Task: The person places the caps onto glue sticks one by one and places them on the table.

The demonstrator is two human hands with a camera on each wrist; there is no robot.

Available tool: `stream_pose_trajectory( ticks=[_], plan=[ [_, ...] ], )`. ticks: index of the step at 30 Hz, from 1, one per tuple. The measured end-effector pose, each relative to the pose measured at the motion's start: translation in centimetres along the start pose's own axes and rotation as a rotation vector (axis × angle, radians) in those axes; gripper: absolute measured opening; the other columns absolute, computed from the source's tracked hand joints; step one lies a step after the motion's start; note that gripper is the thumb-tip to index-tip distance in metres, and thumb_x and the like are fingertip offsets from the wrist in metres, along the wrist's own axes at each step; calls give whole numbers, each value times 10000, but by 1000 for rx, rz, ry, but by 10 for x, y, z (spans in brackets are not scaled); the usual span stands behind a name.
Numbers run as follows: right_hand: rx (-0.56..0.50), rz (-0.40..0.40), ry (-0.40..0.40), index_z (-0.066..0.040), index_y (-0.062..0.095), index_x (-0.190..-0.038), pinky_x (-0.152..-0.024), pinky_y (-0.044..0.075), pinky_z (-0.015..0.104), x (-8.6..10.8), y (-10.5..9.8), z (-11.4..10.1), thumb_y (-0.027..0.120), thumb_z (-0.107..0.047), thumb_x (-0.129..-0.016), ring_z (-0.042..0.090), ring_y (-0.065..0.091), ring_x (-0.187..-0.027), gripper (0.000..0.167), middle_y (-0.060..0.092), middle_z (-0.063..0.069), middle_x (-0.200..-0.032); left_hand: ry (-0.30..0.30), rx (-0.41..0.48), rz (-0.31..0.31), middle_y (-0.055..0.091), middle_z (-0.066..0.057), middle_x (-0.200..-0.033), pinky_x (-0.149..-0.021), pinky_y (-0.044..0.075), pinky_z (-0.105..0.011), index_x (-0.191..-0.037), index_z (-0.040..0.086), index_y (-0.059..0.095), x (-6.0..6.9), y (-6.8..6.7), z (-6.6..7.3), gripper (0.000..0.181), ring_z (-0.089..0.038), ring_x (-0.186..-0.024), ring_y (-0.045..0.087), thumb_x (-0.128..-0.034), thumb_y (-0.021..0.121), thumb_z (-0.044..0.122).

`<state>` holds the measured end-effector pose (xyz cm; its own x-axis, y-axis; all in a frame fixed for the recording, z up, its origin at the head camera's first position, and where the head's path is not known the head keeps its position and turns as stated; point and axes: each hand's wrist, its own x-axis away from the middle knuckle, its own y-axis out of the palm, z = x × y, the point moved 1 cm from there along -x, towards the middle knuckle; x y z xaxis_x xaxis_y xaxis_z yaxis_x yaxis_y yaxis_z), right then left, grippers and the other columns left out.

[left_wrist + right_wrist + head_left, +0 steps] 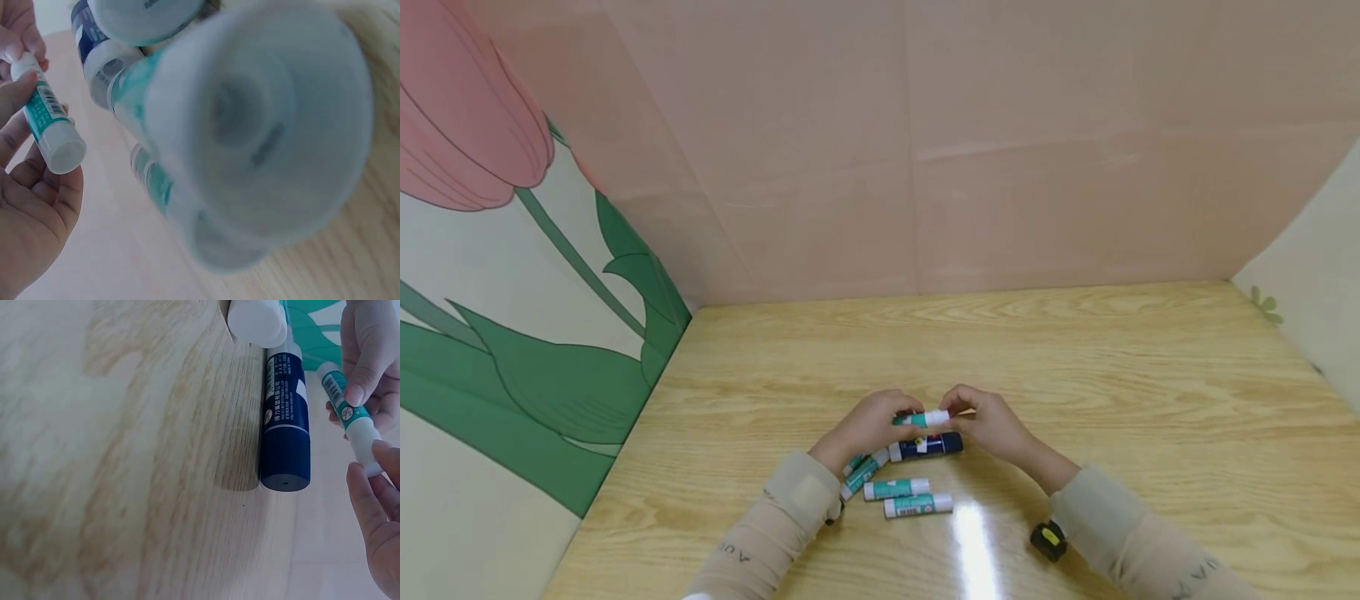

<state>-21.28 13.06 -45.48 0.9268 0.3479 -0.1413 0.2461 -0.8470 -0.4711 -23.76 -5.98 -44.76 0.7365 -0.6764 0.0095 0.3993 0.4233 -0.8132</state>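
Observation:
Above the table, my left hand (872, 422) grips the teal body of a glue stick (915, 420), which lies roughly level. My right hand (994, 427) pinches the white cap at its right end between thumb and fingers. In the right wrist view the cap still sits against the body of the glue stick (351, 415), and no gap shows there. Just below the hands a dark navy glue stick (927, 447) lies on the table. Nearer to me are two teal glue sticks, one (896, 489) beside the other (917, 505). Another slanted teal one (865, 475) lies by my left wrist, with one more partly hidden behind it.
The wood-grain table (1112, 358) meets a pinkish back wall (925, 167). A panel with a painted tulip (587, 375) stands at the left, and a pale panel (1315, 275) at the right. A black and yellow wrist device (1048, 541) hangs under the right sleeve.

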Motion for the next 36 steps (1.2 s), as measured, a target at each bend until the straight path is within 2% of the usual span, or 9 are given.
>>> stream_pose_trajectory(
  ticks=[8, 15, 23, 36],
  plan=[
    [-7, -20, -1, -24, 567, -868, -683, 476, 278, 5, -1, 0, 580, 90, -759, 234, 542, -828, 158, 576, 73, -861, 35, -37, -4, 561, 60, -894, -689, 407, -171, -1032, 119, 598, 0, 4, 5, 271, -36, -784, 497, -803, 610, 264],
    [-26, -25, -27, -22, 563, -866, -694, 474, 261, 13, -3, 1, 604, 69, -752, 247, 549, -835, 152, 569, 83, -874, 67, -113, -29, 566, 56, -911, -671, 400, -160, -1024, 116, 597, 1, 7, 13, 270, -41, -774, 498, -805, 607, 273],
    [-33, -40, -19, -28, 563, -866, -698, 472, 259, 20, -5, -1, 604, 58, -757, 253, 543, -849, 144, 562, 82, -880, 103, -162, -31, 571, 50, -934, -715, 401, -168, -1020, 111, 596, 2, 10, 19, 278, -29, -806, 494, -809, 597, 292],
    [-17, -38, 0, -32, 571, -866, -680, 474, 264, 27, -9, -5, 610, 49, -754, 248, 549, -841, 143, 577, 76, -875, 132, -183, -30, 557, 53, -916, -652, 387, -148, -1025, 113, 598, 4, 12, 27, 280, -16, -750, 464, -813, 589, 296]
  ],
)
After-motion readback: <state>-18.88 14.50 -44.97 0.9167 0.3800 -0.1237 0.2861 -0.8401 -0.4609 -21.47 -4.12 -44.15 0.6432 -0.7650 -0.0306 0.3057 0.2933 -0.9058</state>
